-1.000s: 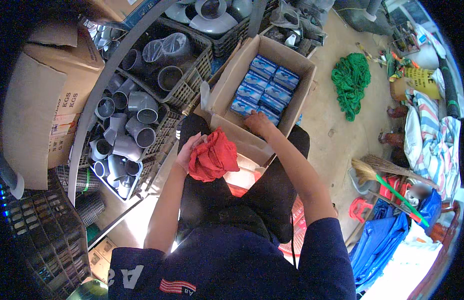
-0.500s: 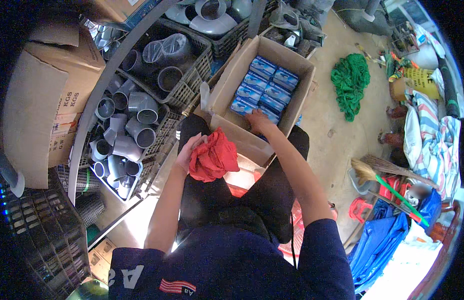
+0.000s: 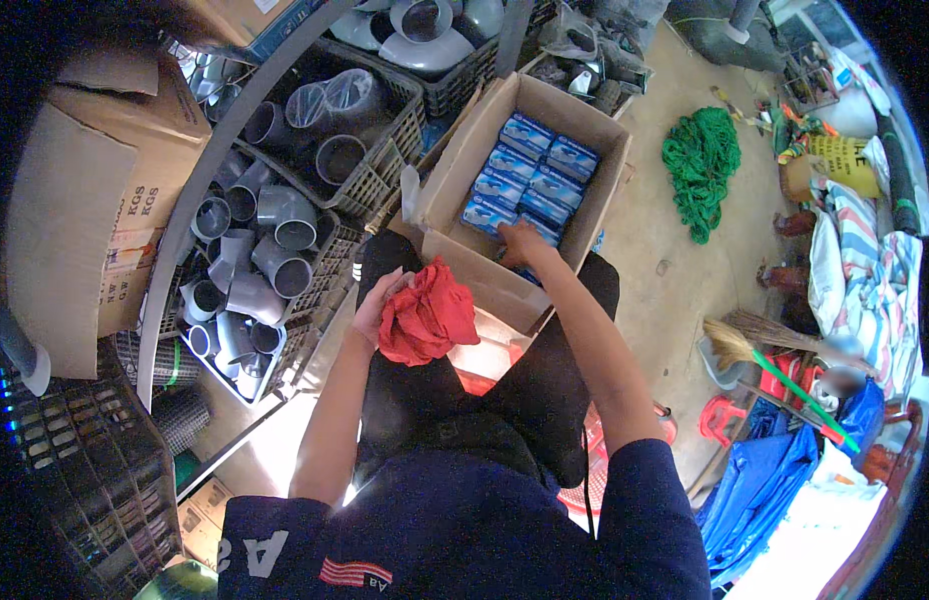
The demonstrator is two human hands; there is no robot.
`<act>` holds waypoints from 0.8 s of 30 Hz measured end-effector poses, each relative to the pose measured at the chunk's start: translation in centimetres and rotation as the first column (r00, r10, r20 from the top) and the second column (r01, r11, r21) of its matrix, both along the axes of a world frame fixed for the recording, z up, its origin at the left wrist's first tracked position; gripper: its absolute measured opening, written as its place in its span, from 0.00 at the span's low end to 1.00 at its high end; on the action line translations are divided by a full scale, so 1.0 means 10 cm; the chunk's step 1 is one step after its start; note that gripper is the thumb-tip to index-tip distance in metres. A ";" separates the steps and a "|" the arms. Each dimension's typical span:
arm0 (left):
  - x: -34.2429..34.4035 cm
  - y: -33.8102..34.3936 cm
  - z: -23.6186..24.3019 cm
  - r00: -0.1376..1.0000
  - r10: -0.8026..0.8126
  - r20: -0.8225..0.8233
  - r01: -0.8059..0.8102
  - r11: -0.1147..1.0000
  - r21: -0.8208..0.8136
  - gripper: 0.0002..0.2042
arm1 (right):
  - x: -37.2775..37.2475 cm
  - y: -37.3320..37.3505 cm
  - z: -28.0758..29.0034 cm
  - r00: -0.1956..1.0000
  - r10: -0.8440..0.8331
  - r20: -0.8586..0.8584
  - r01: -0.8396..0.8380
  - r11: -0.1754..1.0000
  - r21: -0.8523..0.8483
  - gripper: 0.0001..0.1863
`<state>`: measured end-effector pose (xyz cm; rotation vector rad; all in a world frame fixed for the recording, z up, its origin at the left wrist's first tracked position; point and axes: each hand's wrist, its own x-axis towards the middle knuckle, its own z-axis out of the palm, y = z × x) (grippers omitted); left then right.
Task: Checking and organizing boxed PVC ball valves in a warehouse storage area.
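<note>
My left hand is closed around a crumpled red cloth, held over my left thigh. An uncovered cardboard box stands in front of my knees. Inside it, several small blue-and-white boxes lie in two rows. My right hand reaches into the near end of the cardboard box, at the nearest small boxes. Its fingers point down and to the left, spread apart. Their tips are partly hidden, and I see nothing held between them.
At left, black crates hold grey pipe elbows. A large carton stands further left. Green netting lies on the floor at right. Beyond are a broom, a blue tarp and striped sacks.
My right hand has shifted slightly right inside the cardboard box, and its fingers are more spread. My left hand and the red cloth have stayed nearly still.
</note>
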<state>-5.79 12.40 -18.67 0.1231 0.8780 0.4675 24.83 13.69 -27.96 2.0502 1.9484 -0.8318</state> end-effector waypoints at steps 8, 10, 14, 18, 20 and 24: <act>-0.04 -0.02 -0.07 1.000 0.014 0.000 -0.014 1.000 -0.001 0.18 | 0.10 -0.01 0.76 0.920 -0.091 -0.381 0.184 0.959 0.216 0.33; -0.08 -0.03 -0.12 0.994 -0.007 0.106 0.000 0.998 0.057 0.18 | 0.09 -0.10 1.01 0.889 -0.063 -0.453 0.216 0.930 0.296 0.32; 0.08 -0.08 0.10 0.998 -0.026 0.064 0.022 0.998 0.060 0.17 | 0.16 -0.32 1.51 0.749 -0.006 -0.663 0.416 0.783 0.462 0.29; 0.26 -0.25 0.23 0.993 -0.090 0.077 0.079 0.988 0.133 0.16 | 0.20 -0.63 2.00 0.654 -0.155 -0.741 0.580 0.732 0.358 0.31; 0.35 -0.33 0.29 0.998 -0.058 -0.034 0.064 0.976 0.209 0.17 | 0.19 -0.78 2.18 0.432 -0.164 -0.887 0.630 0.758 0.166 0.29; 0.59 -0.46 0.44 0.997 0.006 0.076 -0.017 0.989 0.149 0.19 | 0.18 -0.96 2.33 0.410 -0.158 -0.899 0.584 0.802 0.125 0.28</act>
